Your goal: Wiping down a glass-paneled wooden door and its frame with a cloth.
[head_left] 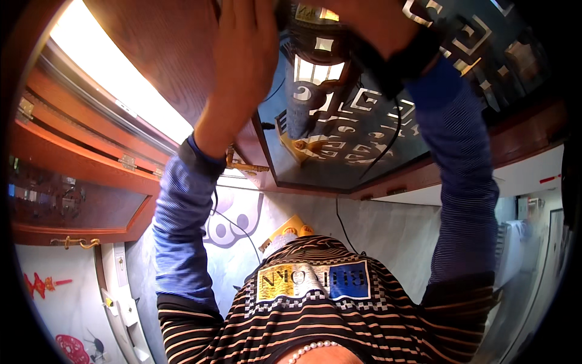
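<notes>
Your left hand (pixel 242 54) lies flat, released, on the wooden cabinet door (pixel 163 54). Your right hand (pixel 379 24) is cut off above; its grip can't be told beside the patterned glass panel (pixel 339 133).

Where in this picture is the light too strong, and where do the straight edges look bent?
In the head view, the bright strip at upper left is blown out to white; the wooden cabinet frame curves near the rim from fisheye distortion; the dark glass door mirrors the person's sleeves; the left hand is sharp, while the right hand is cut by the top edge.
</notes>
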Motion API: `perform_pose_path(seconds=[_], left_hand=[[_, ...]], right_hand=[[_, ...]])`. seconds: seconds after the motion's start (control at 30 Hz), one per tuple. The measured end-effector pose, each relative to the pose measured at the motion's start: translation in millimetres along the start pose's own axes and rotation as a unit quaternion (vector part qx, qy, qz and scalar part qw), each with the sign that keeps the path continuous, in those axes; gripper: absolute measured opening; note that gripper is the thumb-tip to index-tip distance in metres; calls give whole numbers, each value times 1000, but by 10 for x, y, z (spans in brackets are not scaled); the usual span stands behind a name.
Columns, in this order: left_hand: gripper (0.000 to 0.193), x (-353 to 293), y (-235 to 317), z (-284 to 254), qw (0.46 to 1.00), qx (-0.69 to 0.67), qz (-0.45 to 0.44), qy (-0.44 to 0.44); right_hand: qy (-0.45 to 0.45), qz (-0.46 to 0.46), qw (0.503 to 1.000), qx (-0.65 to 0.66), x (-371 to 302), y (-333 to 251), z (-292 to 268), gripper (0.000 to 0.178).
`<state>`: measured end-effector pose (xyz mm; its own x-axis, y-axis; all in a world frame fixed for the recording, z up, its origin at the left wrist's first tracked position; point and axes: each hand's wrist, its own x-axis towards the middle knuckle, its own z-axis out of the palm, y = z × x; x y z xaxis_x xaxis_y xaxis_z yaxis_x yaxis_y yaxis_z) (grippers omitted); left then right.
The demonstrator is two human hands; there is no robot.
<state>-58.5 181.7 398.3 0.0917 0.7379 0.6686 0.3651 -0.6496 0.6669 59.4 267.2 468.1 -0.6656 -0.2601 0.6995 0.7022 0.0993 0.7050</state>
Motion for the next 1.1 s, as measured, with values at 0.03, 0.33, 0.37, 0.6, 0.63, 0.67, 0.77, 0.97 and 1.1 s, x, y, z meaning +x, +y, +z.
perform_pose_path(seconds=[0.03, 0.33, 0.37, 0.6, 0.63, 0.67, 0.77, 0.97, 1.1], left_hand=[[57, -153, -551, 27, 961, 231, 140, 59], [54, -1244, -1552, 608, 898, 411, 159, -7], [57, -1342, -1649, 657, 911, 383, 149, -31], [51, -1703, -1858, 799, 888, 436, 136, -60], [53, -1750, -1917, 837, 891, 429, 132, -68], [53, -1787, -1965, 880, 893, 424, 138, -62], [58, -1888, -2108, 1013, 888, 441, 120, -43], [86, -2112, -2179, 1318, 931, 352, 98, 4], [83, -2256, -2175, 1784, 925, 360, 115, 25]], right_hand=[[37, 35, 995, 90, -90, -246, 136, 53], [-181, 123, 964, 154, -1149, -1124, -523, 37], [-206, 125, 957, 160, -1230, -1184, -575, 38], [-243, 125, 947, 166, -1592, -1535, -648, 39], [-217, 135, 953, 164, -1630, -1581, -659, 34], [-215, 130, 955, 156, -1672, -1608, -631, 34], [-149, 117, 972, 138, -1792, -1661, -569, 43], [-130, 118, 973, 148, -2069, -1676, -762, 49], [-142, 113, 975, 130, -2677, -1531, -1047, 48]])
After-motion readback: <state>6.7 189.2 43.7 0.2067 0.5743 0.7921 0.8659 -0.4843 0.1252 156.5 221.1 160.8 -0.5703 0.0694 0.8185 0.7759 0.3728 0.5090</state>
